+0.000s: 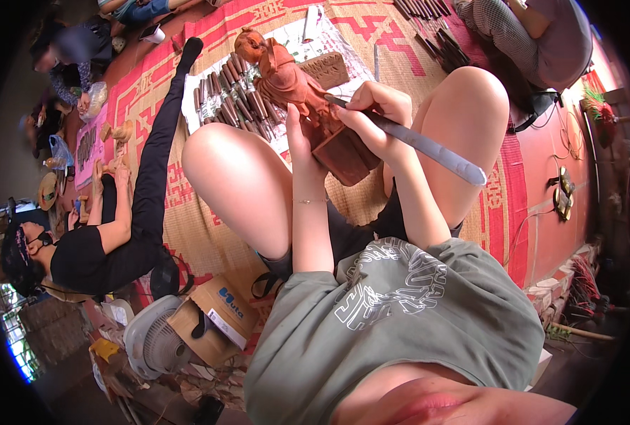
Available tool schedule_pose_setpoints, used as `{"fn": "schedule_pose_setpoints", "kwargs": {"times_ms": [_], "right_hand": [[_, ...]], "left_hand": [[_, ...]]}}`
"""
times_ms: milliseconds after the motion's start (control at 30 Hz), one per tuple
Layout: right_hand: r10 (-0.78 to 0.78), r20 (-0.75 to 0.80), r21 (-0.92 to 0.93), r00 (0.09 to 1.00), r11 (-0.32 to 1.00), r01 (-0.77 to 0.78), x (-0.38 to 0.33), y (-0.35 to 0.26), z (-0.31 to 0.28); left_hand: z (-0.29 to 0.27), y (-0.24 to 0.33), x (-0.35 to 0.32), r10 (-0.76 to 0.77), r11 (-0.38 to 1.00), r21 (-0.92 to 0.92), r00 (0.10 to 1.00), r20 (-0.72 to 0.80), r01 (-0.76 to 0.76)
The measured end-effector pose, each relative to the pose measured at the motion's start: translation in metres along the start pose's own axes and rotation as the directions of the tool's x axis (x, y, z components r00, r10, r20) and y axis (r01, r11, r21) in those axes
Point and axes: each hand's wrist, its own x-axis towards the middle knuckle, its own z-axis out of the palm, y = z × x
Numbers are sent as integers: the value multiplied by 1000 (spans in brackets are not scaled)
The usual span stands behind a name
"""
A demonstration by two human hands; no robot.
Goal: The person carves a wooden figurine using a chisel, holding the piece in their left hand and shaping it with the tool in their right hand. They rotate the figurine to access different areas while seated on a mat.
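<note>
We're looking at a red-and-tan woven mat (196,242) spreading wide; right of the mat, we're seeing reddish floor tiles (541,249) running alongside; left of it, a gray fan (167,346) is sitting, and farther left a bright opening (19,333) is glowing.

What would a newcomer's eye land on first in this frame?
Most likely the reddish-brown carved figure, near the top centre between the raised knees, its base in the left hand. Next comes the long metal tool in the right hand, slanting down to the right. Just left of the figure, rows of wooden-handled tools lie on a white sheet.
</note>
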Motion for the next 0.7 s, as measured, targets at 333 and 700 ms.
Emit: {"fn": "schedule_pose_setpoints", "kwargs": {"times_ms": [333,700], "right_hand": [[-63,76,-86,995,994,70,3,6,6],[37,39,-42,999,998,-36,0,14,4]], "left_hand": [[-6,-1,0,-73,996,43,997,-3,73],[-17,4,0,-108,992,67,992,58,104]]}}
